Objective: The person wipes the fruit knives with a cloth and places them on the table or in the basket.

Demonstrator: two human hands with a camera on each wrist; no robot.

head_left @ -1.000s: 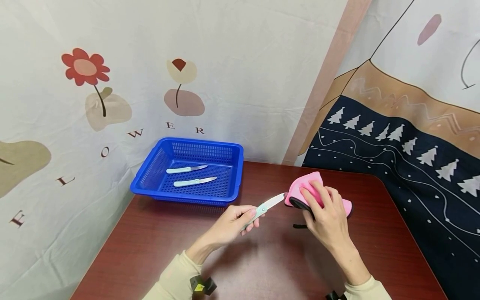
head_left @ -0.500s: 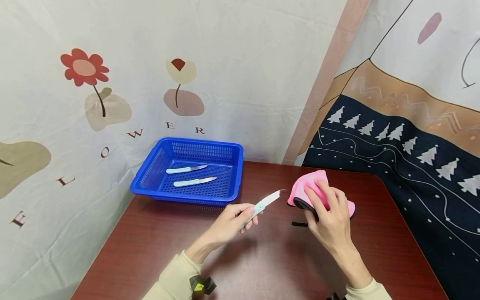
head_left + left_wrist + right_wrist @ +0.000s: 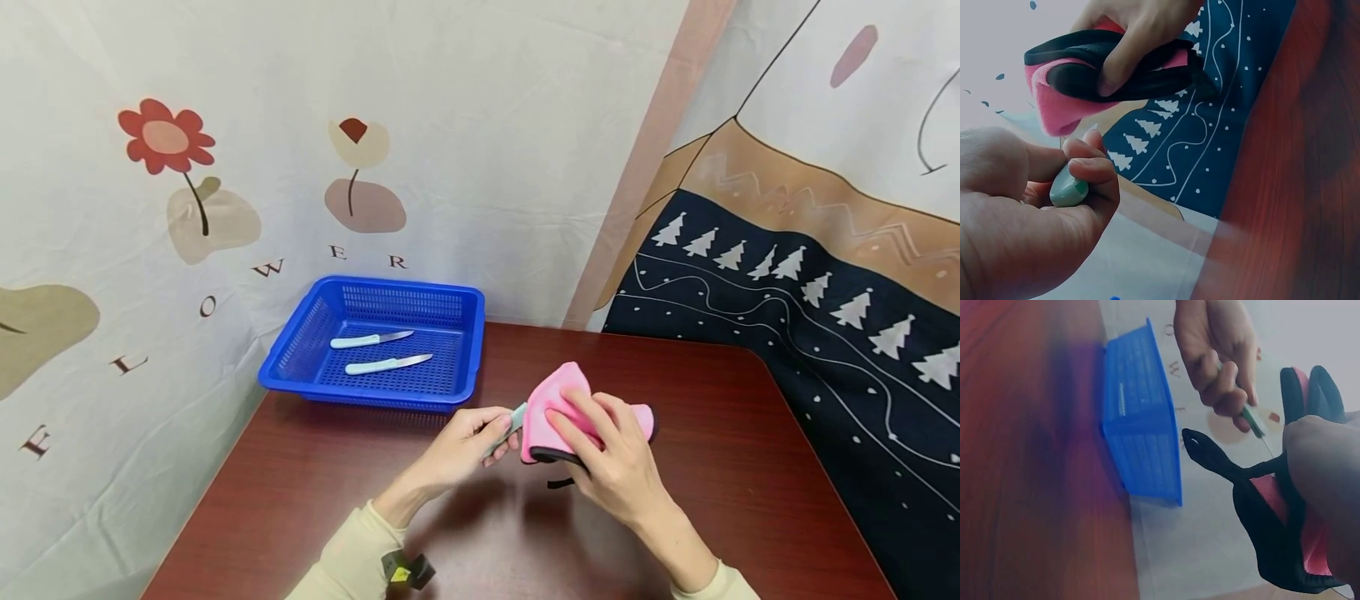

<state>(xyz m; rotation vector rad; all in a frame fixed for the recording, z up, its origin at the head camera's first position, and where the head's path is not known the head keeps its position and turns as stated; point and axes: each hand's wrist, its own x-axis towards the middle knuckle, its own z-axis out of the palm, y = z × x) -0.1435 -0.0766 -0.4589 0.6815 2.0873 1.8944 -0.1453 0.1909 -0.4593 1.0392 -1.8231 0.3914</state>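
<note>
My left hand (image 3: 467, 446) grips the pale green handle of a paring knife (image 3: 517, 417), its blade pointing right. In the head view the blade is hidden behind a pink cloth (image 3: 552, 414) with black edging. My right hand (image 3: 611, 458) holds that folded cloth, thumb on one side and fingers on the other. The right wrist view shows a thin stretch of blade running from the knife handle (image 3: 1252, 422) to the cloth (image 3: 1270, 494), whose black hanging loop sticks out. Seen from the left wrist, the handle's rounded end (image 3: 1069, 190) pokes out of the curled fingers.
A blue plastic basket (image 3: 300, 385) stands at the back left of the dark red-brown table (image 3: 720, 467). Two knives of the same pale green kind, an upper knife (image 3: 371, 340) and a lower knife (image 3: 388, 364), lie in it. Printed fabric (image 3: 510, 167) hangs behind the table.
My right hand has carried the pink cloth left from beyond the blade's tip to over the blade, up against the handle. The left hand with the knife has stayed nearly still.
</note>
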